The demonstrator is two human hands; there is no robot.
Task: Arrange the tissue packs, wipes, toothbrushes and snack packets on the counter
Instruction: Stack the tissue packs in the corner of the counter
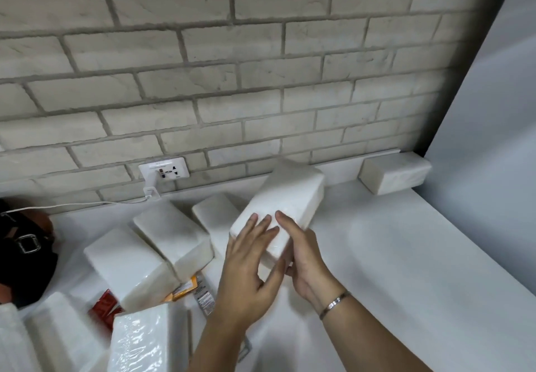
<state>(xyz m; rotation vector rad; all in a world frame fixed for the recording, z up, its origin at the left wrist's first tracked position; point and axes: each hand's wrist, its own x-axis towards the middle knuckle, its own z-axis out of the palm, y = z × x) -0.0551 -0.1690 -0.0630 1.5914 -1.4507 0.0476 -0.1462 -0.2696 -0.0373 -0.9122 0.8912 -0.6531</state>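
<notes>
Both hands hold one white tissue pack (285, 197) lifted above the white counter (406, 255), its far end tilted up toward the wall. My left hand (249, 270) lies flat on its near top face, fingers spread. My right hand (304, 258), with a bracelet on the wrist, grips the pack's near right end from below. Another tissue pack (396, 173) lies at the back right against the wall. Several white tissue packs (171, 238) are heaped at the left. Red (106, 308) and orange (184, 287) snack packets poke out between them.
A wall socket (164, 170) with a white charger and cable is at the back. A black bag (23, 250) sits at the far left. A pale panel (493, 110) bounds the counter on the right.
</notes>
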